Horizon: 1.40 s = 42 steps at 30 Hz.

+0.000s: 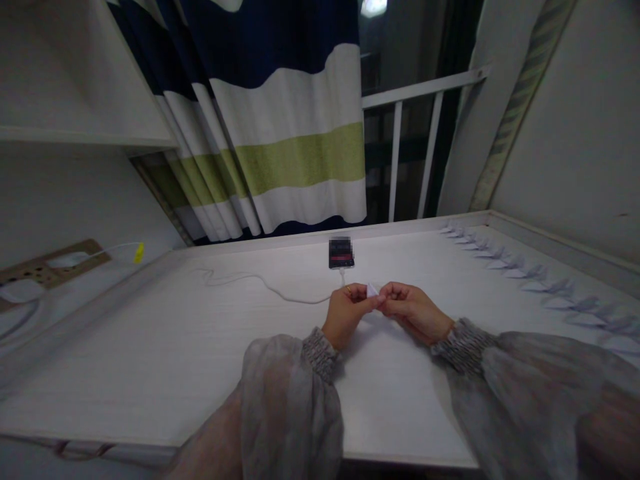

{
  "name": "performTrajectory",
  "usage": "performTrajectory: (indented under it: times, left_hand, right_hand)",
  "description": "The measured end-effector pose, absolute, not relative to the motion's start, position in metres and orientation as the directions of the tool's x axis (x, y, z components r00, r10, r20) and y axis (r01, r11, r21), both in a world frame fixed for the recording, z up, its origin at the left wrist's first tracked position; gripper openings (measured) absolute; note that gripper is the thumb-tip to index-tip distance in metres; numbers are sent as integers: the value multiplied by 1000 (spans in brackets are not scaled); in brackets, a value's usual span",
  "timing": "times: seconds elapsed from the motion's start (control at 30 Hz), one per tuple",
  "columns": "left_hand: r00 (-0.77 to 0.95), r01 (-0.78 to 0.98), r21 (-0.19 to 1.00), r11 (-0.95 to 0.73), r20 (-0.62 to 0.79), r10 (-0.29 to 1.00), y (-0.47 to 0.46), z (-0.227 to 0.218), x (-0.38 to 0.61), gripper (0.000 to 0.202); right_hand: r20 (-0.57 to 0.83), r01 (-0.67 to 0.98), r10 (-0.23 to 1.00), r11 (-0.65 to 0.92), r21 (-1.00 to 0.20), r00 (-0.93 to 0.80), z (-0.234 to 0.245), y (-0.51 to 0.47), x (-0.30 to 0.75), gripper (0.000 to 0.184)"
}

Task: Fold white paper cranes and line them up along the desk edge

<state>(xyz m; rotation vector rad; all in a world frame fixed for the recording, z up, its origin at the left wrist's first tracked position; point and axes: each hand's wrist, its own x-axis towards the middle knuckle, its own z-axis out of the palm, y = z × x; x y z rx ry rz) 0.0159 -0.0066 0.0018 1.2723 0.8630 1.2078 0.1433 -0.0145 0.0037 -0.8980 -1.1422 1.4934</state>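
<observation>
A small folded piece of white paper (pixel 371 291) is pinched between my two hands, a little above the white desk. My left hand (pixel 349 312) has its thumb and fingers closed on the paper's left side. From the right, my right hand (pixel 415 310) pinches the same paper, its fingertips meeting my left thumb. Only a pointed corner of the paper shows; the fingers cover the remainder. Just beyond my hands lies a phone (pixel 341 253) with its screen lit and a cable plugged into its near end.
A long row of folded white paper figures (pixel 525 270) runs along the right side of the desk (pixel 200 373). The white cable (pixel 280 293) trails leftward from the phone. A power strip (pixel 50 270) with plugs sits at the left wall. Behind the desk hangs a striped curtain (pixel 300 153).
</observation>
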Motion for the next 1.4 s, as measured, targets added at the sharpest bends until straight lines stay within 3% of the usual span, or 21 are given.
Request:
performTrajectory:
  times: [0.6,0.83,1.07,1.4]
  left_hand:
    - [69,-123,986,-109,118,991,-7,2,16,26]
    - [51,-119,977,-175,182,982,-5,2,15,22]
    - [104,-179,969,-167,188,977,-7,1,17,21]
    - [1,-127,973,-194,195,981,-5,0,16,23]
  right_hand:
    - [-16,-291,969,-90,-953,-246,3,-15,141,24]
    - [-11,-295,962,-95,-951,-274,4,-15,141,20]
    - [48,-228,974,-3,-974,-221,2,-14,143,18]
    - [38,-95,968,15,-995,-249,2,-18,141,28]
